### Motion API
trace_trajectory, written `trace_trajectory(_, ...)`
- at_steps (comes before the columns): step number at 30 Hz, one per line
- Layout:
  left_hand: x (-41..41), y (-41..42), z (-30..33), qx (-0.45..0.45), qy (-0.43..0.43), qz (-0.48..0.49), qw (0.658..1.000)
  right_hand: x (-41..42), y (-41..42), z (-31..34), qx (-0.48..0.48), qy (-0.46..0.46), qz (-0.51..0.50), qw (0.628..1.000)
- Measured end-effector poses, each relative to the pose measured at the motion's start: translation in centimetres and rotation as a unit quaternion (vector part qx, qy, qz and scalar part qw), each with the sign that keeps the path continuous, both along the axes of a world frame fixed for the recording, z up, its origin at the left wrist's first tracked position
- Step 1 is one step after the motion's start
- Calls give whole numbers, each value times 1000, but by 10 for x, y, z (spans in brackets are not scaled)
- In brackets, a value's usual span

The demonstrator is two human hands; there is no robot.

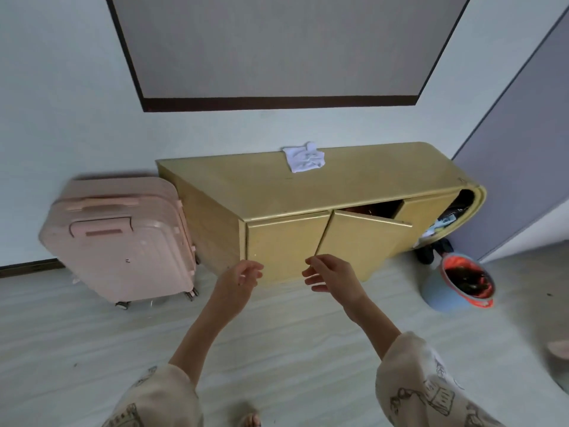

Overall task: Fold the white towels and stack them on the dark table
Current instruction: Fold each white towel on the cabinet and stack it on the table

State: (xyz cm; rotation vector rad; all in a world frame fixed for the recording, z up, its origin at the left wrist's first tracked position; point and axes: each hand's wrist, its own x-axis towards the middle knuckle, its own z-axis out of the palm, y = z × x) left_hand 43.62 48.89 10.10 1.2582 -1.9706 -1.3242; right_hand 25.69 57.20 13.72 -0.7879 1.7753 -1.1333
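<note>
A crumpled white towel (304, 158) lies on top of a low yellow cabinet (308, 186), near its back edge by the wall. Both my arms reach forward in front of the cabinet's doors. My left hand (241, 277) hovers with loosely curled fingers and holds nothing. My right hand (331, 274) is at the lower corner of the middle door (360, 241), which stands ajar; its fingers are spread, and whether they touch the door edge I cannot tell. No dark table is in view.
A pink suitcase (123, 238) stands on the floor left of the cabinet. A blue bin with a red liner (458, 282) sits at the cabinet's right end. A large dark-framed panel (277, 47) hangs on the wall above. Pale floor lies beneath me.
</note>
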Motion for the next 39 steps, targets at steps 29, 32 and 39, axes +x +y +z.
trace_trajectory(29, -376, -438, -97, 143, -87, 105, 980, -410, -539, -152, 93, 415, 204, 882)
trace_trajectory(32, -382, -455, -105, 136, -90, 119, 979, -414, -567, -184, 96, 523, 312, 787)
trace_trajectory(39, -382, -473, -120, 144, -124, 105, 976, -419, -596, -207, 68, 614, 307, 724)
